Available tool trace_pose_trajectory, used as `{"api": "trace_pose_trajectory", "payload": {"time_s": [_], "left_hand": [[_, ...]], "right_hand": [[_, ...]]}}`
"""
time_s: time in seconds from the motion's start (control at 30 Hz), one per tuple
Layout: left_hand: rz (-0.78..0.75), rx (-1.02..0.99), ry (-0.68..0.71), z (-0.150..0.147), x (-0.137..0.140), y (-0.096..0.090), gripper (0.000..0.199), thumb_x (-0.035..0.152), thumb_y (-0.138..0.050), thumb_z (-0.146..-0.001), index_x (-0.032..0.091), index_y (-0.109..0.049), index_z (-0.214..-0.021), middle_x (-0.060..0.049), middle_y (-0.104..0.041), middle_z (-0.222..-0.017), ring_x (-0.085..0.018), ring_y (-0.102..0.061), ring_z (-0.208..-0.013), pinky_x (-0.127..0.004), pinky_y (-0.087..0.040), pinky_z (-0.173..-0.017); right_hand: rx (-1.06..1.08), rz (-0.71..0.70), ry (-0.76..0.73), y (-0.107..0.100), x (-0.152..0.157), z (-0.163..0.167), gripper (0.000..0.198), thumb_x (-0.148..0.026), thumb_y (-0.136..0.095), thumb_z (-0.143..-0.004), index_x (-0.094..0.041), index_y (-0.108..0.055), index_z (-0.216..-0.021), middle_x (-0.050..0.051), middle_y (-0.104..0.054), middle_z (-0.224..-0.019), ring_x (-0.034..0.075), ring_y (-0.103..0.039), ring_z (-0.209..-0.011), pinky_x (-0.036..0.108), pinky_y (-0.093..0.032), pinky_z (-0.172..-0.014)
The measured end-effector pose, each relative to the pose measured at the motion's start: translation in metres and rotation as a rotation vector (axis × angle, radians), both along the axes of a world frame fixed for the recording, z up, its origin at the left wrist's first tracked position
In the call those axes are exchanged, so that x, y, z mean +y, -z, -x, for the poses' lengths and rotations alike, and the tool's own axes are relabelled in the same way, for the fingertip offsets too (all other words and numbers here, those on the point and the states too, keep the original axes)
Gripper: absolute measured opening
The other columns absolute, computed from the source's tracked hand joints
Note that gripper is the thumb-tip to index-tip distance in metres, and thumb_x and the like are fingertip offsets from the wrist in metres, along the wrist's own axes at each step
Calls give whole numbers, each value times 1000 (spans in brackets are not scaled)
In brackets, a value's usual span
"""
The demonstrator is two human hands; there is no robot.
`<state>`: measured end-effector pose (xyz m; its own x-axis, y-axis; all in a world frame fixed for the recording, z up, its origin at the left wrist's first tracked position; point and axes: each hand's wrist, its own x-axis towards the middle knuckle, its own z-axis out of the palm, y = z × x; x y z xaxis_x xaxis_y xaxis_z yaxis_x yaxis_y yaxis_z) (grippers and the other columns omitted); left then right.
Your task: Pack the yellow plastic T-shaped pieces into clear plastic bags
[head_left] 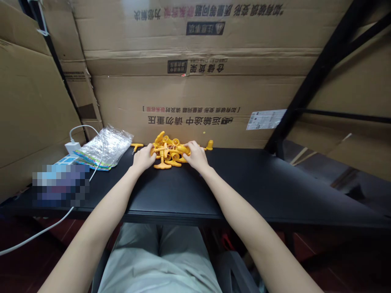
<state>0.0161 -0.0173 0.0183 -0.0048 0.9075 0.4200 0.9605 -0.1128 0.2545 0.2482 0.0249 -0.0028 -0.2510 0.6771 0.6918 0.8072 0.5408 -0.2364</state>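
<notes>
A heap of yellow plastic pieces (166, 154) lies on the black tabletop (177, 191), near the cardboard at the back. Some have T-shaped handles, others small cup-like ends. My left hand (144, 157) presses on the heap's left side with its fingers curled against the pieces. On the opposite side my right hand (197, 156) has its fingers and thumb around yellow pieces at the edge. Some fingertips are hidden among them. One T-shaped yellow piece (137, 145) lies apart, behind my left hand. Another yellow piece (209, 145) stands beyond my right hand.
Crumpled clear plastic wrap (106, 140) lies at the left over colourful packets (94, 162). A white charger (72, 146) has a cable running off the front edge. Cardboard (195, 93) walls the back, and a black metal post (314, 77) rises at right.
</notes>
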Motion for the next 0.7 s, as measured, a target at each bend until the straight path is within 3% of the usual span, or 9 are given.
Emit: {"api": "trace_pose_trajectory", "payload": {"time_s": [0.17,0.37,0.53,0.7], "left_hand": [[48,-26,-29,5,5,3,35,38,-44,-84,27,-62,-112,-6,-70,-99,-24,-63,-94,-30,-46,-76],[21,-132,-63,13,8,1,35,37,-45,-82,27,-68,-106,-4,-72,-92,-21,-64,-87,-26,-43,-68],[-12,-194,-68,18,9,0,35,41,-43,-83,27,-71,-99,-4,-71,-82,-21,-64,-79,-26,-41,-63],[-22,-226,-82,21,10,0,35,42,-44,-82,26,-71,-98,-4,-71,-81,-22,-64,-79,-27,-40,-64]], "right_hand": [[138,-4,261,1,18,-31,24,-32,-55,-76,-18,-63,-94,12,-57,-104,28,-51,-99,41,-41,-81],[357,285,588,16,36,-80,35,-39,-55,-76,-15,-66,-98,14,-62,-102,26,-56,-95,37,-42,-82],[296,468,765,34,43,-100,29,-34,-59,-73,-15,-68,-92,16,-64,-104,32,-53,-103,49,-36,-89],[291,449,830,35,43,-99,30,-22,-56,-74,-11,-63,-101,18,-63,-106,30,-53,-104,48,-36,-89]]}}
